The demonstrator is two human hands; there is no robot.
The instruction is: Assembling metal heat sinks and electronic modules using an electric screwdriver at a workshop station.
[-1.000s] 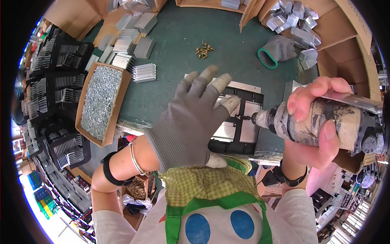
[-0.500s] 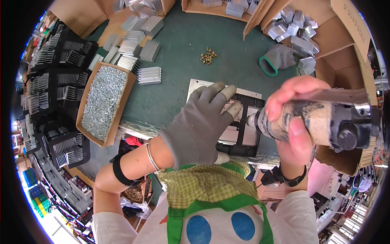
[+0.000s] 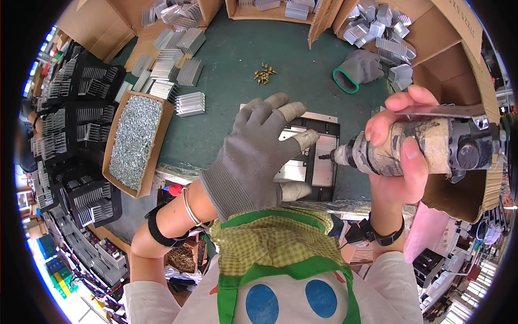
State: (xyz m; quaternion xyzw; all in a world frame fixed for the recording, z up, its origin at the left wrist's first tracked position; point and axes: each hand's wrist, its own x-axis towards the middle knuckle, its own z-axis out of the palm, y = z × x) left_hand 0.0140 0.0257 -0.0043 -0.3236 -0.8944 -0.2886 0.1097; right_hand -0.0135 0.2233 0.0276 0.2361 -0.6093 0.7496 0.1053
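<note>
My left hand (image 3: 253,151), in a grey glove with worn pale fingertips, lies spread over a black rectangular frame (image 3: 309,181) with silver metal plates (image 3: 324,164) in it. The glove hides the frame's left part. Bare fingers of my right hand (image 3: 402,156) wrap round a power screwdriver (image 3: 426,146) bound in worn tan tape. It is held almost level, and its dark bit points left over the frame's right side. Whether the bit touches anything, I cannot tell. Beyond the frame lies a small heap of brass-coloured screws (image 3: 264,74).
On the left stands a cardboard box (image 3: 156,156) full of small silver fasteners. Finned heat sinks (image 3: 190,103) lie behind it, with black racks of more (image 3: 89,200) farther left. A grey glove with green cuff (image 3: 364,70) lies at right, near cardboard boxes (image 3: 431,40).
The view has shifted, so the table things appear farther left. The screwdriver has lifted and levelled, and its bit now shows. My left thumb has moved up nearer the fingers.
</note>
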